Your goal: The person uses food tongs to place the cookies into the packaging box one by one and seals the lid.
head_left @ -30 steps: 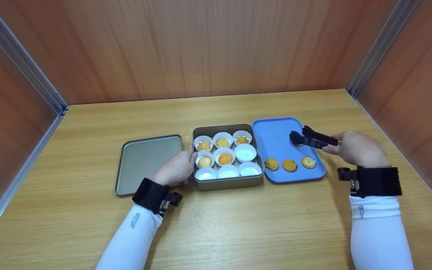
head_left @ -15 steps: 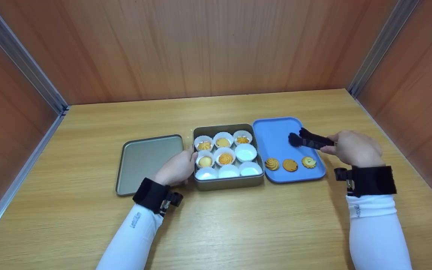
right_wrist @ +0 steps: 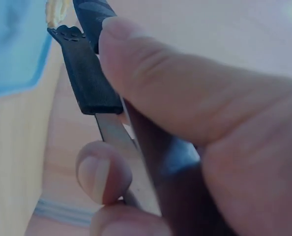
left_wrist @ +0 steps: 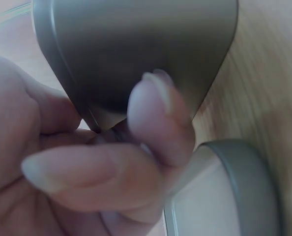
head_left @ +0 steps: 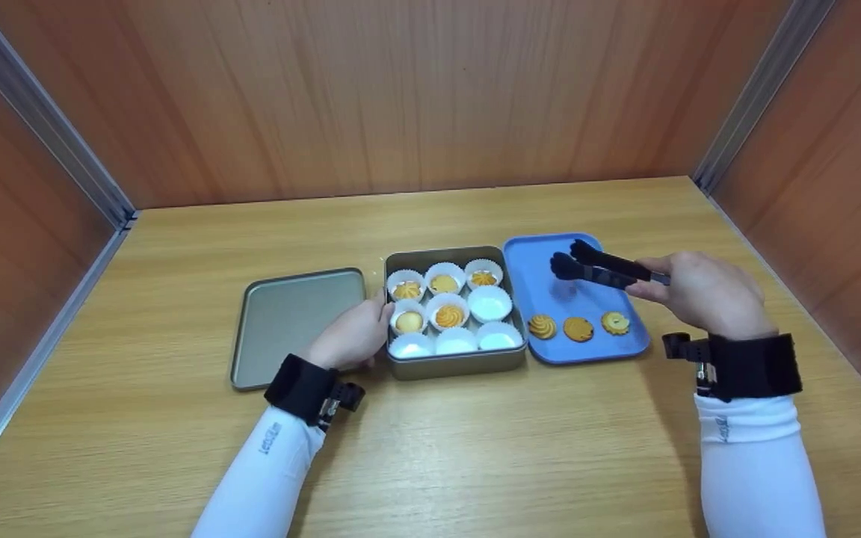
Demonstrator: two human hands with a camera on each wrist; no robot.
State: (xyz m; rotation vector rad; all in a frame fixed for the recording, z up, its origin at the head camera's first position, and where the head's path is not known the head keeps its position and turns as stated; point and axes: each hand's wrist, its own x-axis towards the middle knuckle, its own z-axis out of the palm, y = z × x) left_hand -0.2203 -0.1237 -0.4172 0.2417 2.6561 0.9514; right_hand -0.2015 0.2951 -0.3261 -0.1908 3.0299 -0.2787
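My left hand [head_left: 350, 336] holds the left side of a metal tin [head_left: 457, 365], and in the left wrist view its fingers [left_wrist: 158, 118] are bent at the tin's corner. White paper cups fill the tin. Several hold a cookie, such as the swirl cookie [head_left: 449, 316]; the front row and one cup [head_left: 489, 305] at the right hold none. My right hand [head_left: 711, 295] grips black-tipped tongs [head_left: 599, 267] above the blue tray [head_left: 550, 261]. In the right wrist view a pale cookie [right_wrist: 56, 12] sits at the tong tips; the head view hides it.
Three cookies lie along the tray's front: a swirl one [head_left: 542, 326], a round brown one [head_left: 578, 329] and a pale ring-like one [head_left: 615, 323]. The tin's lid [head_left: 288, 321] lies to the left on the wooden table [head_left: 438, 463]. Wood panels [head_left: 415, 97] enclose the back and sides.
The tongs have lifted off the tray and shifted left toward the tin. The cookie that lay beneath their tips has left the tray. My left hand stays in place.
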